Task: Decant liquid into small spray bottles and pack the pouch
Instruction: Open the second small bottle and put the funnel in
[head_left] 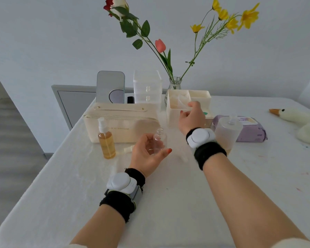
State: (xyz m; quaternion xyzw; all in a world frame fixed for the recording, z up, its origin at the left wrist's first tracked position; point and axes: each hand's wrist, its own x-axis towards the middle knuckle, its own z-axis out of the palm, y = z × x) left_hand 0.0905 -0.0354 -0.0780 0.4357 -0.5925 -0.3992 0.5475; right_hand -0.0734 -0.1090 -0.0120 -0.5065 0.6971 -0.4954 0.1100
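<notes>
My left hand [149, 154] holds a small clear bottle [158, 140] upright just above the table; the bottle is empty and has no cap. A small spray cap [128, 149] lies on the cloth to its left. Beside that stands a spray bottle [106, 140] filled with amber liquid. Behind them sits the cream pouch [122, 126], zipped shut. My right hand [191, 117] reaches into the cream organizer box [174, 120] and pinches a clear plastic piece [182, 102]; I cannot tell what it is. A large translucent bottle [225, 133] stands right of my right wrist.
A purple wipes pack [252, 129] lies behind the large bottle, and a plush goose [301, 120] at the far right. At the back stand a mirror [110, 86], small white drawers [147, 86] and a glass vase [174, 83] of flowers. The table's left edge runs diagonally.
</notes>
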